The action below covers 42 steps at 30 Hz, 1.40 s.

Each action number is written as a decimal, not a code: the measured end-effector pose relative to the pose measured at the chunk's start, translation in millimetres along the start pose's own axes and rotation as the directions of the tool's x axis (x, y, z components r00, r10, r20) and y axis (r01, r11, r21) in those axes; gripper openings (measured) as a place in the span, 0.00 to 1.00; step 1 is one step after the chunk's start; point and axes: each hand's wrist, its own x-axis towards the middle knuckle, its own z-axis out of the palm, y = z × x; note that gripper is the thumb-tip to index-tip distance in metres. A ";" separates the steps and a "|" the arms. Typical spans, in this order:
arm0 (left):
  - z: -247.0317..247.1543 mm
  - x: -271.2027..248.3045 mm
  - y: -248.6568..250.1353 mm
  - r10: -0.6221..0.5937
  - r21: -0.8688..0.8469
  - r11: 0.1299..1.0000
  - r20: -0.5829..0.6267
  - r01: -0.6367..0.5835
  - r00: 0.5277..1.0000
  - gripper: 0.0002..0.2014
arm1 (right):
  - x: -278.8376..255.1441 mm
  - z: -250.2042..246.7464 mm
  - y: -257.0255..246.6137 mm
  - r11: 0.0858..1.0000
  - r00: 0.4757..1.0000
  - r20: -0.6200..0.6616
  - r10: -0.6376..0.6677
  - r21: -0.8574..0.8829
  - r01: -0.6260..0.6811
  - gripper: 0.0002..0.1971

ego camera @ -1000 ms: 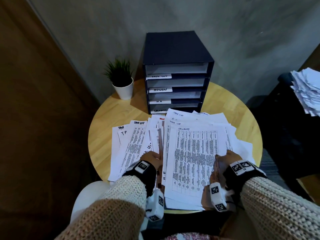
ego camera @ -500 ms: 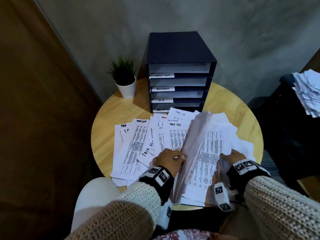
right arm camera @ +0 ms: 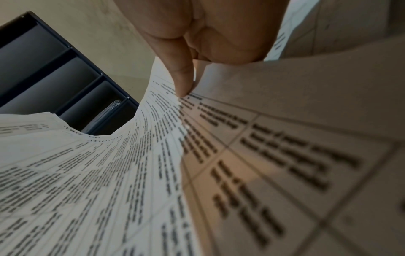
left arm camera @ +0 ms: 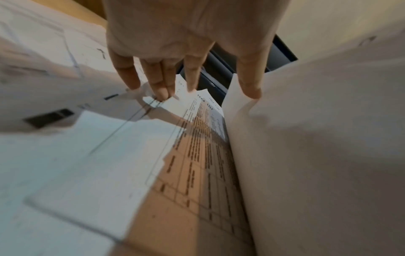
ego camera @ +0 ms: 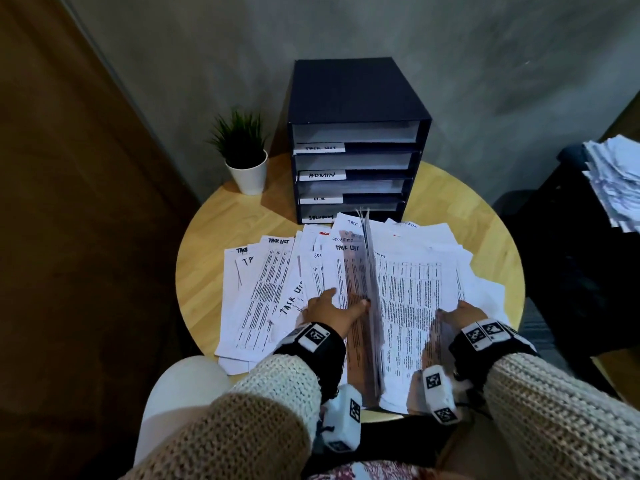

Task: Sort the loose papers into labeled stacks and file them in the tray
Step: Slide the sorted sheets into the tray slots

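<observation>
Loose printed papers point(ego camera: 263, 292) lie spread over a round wooden table point(ego camera: 214, 244). Some are hand-marked TASK LIST or SECURITY. Behind them stands a dark file tray point(ego camera: 360, 91) with slots labelled TASK LIST, ADMIN, H.R and SECURITY. A bundle of sheets point(ego camera: 369, 299) stands on edge in the middle of the pile. My left hand point(ego camera: 329, 311) is spread flat on the papers, thumb against that bundle point(left arm camera: 306, 138). My right hand point(ego camera: 462, 311) pinches the right edge of a printed table sheet point(right arm camera: 241, 155), thumb on top and fingers hidden beneath.
A small potted plant point(ego camera: 246, 164) sits left of the tray at the table's back. On dark furniture to the right lies another pile of papers point(ego camera: 616, 181). A pale rounded seat point(ego camera: 180, 386) shows below the table's near-left edge. A grey wall is close behind.
The top bundle of sheets lay flat, then swung up from the right and now stands on edge. My left hand moved right from the pile's left edge and spread out.
</observation>
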 end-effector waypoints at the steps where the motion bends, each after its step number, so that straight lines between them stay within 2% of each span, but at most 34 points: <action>1: 1.0 3.3 1.2 -0.014 -0.008 1.000 -0.002 0.014 1.000 0.48 | 0.2 -0.4 -0.2 1.000 1.000 0.000 0.001 0.000 -0.001 0.25; 3: 0.2 9.6 2.2 -0.039 -0.037 0.999 -0.010 0.039 0.999 0.55 | 0.4 -0.6 0.1 1.000 1.000 0.002 -0.004 0.012 0.004 0.25; 4: -1.1 11.8 1.8 -0.041 -0.035 0.999 -0.013 0.040 0.999 0.53 | 0.3 -0.5 0.0 1.000 1.000 0.005 -0.005 0.019 0.005 0.25; 7: -7.2 15.1 -0.2 -0.026 0.003 1.000 -0.058 0.026 0.998 0.28 | -1.4 -0.7 -1.8 1.000 1.000 0.002 -0.007 0.015 0.007 0.24; 9: -11.5 13.4 -0.7 -0.033 -0.034 0.999 -0.099 0.029 0.995 0.18 | -2.2 -0.6 -2.3 0.999 1.000 0.012 -0.006 0.034 0.006 0.23; 11: -13.7 9.5 -1.1 -0.037 -0.064 0.997 -0.082 0.032 0.996 0.09 | -1.8 -0.3 -2.1 0.999 1.000 0.015 -0.007 0.044 0.006 0.24; 16: -15.8 10.1 -2.5 -0.086 -0.057 0.995 -0.074 0.082 0.994 0.12 | 0.8 0.6 1.6 0.994 0.999 0.035 -0.004 0.106 0.000 0.24; 19: -20.2 14.4 -6.2 -0.100 -0.151 0.985 -0.117 0.082 0.988 0.12 | 1.9 1.1 3.3 0.989 0.999 0.043 -0.002 0.145 -0.004 0.24; 23: -21.4 15.3 -8.2 -0.052 -0.133 0.990 -0.099 0.038 0.994 0.16 | 3.0 2.1 3.3 0.986 0.999 0.047 0.001 0.165 -0.009 0.24; 26: -18.3 13.6 -7.4 -0.012 -0.108 0.994 -0.149 -0.004 0.989 0.15 | 2.6 1.8 2.7 0.987 0.999 0.043 0.008 0.158 -0.015 0.23; 29: -14.8 7.6 -4.2 0.119 0.165 0.983 -0.258 -0.078 0.959 0.12 | 2.4 1.7 3.2 0.987 0.999 0.045 0.004 0.161 -0.011 0.23; 31: -10.4 5.4 1.0 0.283 0.246 0.943 -0.243 -0.223 0.928 0.12 | 1.8 2.0 3.5 0.987 0.999 0.044 0.004 0.161 -0.011 0.24; 32: -7.6 5.3 2.8 0.350 0.222 0.927 -0.218 -0.303 0.911 0.13 | 0.8 2.2 2.9 0.987 0.999 0.042 0.003 0.163 -0.010 0.24; 34: -3.7 1.9 6.1 0.394 0.086 0.919 -0.244 -0.385 0.886 0.14 | -2.8 2.4 1.6 0.985 0.999 0.042 0.000 0.171 -0.007 0.23; 36: -3.4 -1.2 9.6 0.365 -0.079 0.901 -0.396 -0.427 0.842 0.17 | -4.3 2.1 0.7 0.985 0.999 0.040 -0.007 0.172 0.000 0.23; 38: -6.2 -5.0 14.8 0.268 -0.203 0.881 -0.530 -0.427 0.805 0.20 | -5.9 1.1 0.2 0.984 0.999 0.040 -0.012 0.178 0.005 0.22; 39: -8.7 -4.4 15.7 0.192 -0.261 0.885 -0.548 -0.385 0.814 0.23 | -5.7 0.7 0.4 0.983 0.999 0.038 -0.012 0.186 0.004 0.22; 40: -11.4 -2.7 15.5 0.093 -0.326 0.895 -0.531 -0.304 0.842 0.25 | -4.2 0.6 1.6 0.983 0.999 0.035 -0.013 0.186 0.006 0.22; 42: -17.8 3.6 10.5 -0.072 -0.392 0.915 -0.386 -0.093 0.920 0.26 | -3.9 0.4 1.9 0.984 0.999 0.028 -0.022 0.179 0.017 0.22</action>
